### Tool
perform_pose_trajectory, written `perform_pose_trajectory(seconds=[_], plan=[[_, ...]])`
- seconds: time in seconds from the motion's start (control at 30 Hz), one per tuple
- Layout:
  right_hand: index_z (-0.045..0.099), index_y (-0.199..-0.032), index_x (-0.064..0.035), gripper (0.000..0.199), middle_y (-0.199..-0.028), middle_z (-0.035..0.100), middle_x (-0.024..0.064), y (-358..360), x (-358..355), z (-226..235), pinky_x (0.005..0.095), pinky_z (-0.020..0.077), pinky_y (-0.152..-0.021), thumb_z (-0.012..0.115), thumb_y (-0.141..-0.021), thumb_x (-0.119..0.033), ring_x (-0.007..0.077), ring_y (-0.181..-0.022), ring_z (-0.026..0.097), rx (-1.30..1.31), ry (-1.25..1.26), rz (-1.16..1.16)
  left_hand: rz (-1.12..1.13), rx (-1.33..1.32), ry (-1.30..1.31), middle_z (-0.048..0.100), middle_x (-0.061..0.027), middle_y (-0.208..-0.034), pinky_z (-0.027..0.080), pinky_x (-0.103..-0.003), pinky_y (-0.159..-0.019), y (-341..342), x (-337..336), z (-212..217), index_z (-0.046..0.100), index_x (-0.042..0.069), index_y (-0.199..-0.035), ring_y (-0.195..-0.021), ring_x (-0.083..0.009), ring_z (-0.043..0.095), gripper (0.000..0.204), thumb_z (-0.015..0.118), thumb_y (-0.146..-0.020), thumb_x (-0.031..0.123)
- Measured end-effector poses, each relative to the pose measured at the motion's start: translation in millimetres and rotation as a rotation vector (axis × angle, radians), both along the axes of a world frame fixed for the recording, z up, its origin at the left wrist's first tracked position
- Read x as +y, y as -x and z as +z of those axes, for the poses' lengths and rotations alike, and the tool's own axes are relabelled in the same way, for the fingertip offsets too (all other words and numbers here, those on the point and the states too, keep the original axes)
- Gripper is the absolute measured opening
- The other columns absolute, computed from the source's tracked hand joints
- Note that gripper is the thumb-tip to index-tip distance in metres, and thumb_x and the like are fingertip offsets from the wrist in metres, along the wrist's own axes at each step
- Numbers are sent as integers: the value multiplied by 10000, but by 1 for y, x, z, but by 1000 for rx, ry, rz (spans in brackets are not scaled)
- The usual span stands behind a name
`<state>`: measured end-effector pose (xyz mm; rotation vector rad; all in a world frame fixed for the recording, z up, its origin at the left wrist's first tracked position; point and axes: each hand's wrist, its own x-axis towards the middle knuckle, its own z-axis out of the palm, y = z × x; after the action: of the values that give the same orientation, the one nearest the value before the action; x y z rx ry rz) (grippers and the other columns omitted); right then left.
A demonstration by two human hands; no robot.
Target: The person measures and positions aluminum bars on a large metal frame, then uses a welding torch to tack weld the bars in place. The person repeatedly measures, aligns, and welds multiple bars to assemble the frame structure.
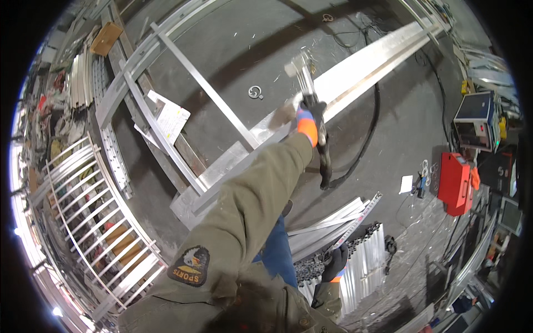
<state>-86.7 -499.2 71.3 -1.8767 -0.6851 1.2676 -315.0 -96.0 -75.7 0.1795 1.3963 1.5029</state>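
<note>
My left hand (311, 119), in a dark glove with an orange and blue cuff, is closed round a hammer (305, 83) with a silver shaft and black grip. Motion smears its head. It is over a long, pale metal beam (355, 69) lying slantwise on the floor. Lower right, my right hand (336, 263), in a dark glove, is closed on the near end of a narrow silvery strip with markings (358, 219), like a ruler or tape measure blade. Beneath it lie a bundle of metal tubes (363, 266) and several flat profiles (325, 230).
Thin metal bars (205, 86) cross to the beam at upper left. A barred metal frame (102, 222) stands left. A black cable (373, 125) loops across the grey floor (413, 111). At right stand a red case (454, 183) and a boxy machine (474, 122).
</note>
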Motion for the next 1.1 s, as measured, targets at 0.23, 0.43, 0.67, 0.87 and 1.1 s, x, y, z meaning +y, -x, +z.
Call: perform_pose_trajectory(seconds=[0.23, 0.43, 0.67, 0.87, 1.1], plan=[[545, -1017, -86, 183, -811, 609, 65, 9, -54, -69, 360, 596, -527, 520, -1029, -267, 196, -668, 678, 330, 231, -30, -368, 1038, 556, 724, -95, -775, 536, -402, -680, 78, 37, -14, 740, 61, -949, -704, -235, 696, 352, 802, -793, 371], [621, -864, -18, 270, -728, 609, 25, 37, -15, -145, 325, 459, -631, 628, -1007, -247, 119, -688, 524, 79, 155, 268, -691, 811, 285, 721, -76, -816, 524, -396, -714, 105, 7, 16, 725, 18, -964, -742, -170, 642, 432, 747, -859, 437], [681, -904, -3, 280, -732, 657, 140, 49, 69, -134, 368, 499, -674, 723, -926, -278, 200, -684, 594, -397, 138, 455, -1377, 1519, -125, 693, -165, -1151, 470, -463, -1016, 186, -77, 52, 737, 119, -1111, -1172, -372, 612, 451, 677, -882, 503], [673, -886, -23, 308, -823, 663, 212, 70, 123, -126, 437, 496, -672, 740, -898, -322, 414, -797, 660, -694, 99, 553, -1831, 1542, -269, 658, -115, -1211, 466, -449, -1025, 222, -89, 57, 715, 170, -1136, -1173, -339, 585, 397, 749, -840, 432], [692, -896, -40, 281, -869, 656, 187, 88, 146, -111, 435, 502, -712, 741, -894, -317, 389, -828, 658, -612, 123, 593, -1853, 1491, -367, 688, -90, -1137, 468, -452, -996, 225, -77, 44, 743, 178, -1132, -1130, -334, 573, 303, 769, -839, 252]])
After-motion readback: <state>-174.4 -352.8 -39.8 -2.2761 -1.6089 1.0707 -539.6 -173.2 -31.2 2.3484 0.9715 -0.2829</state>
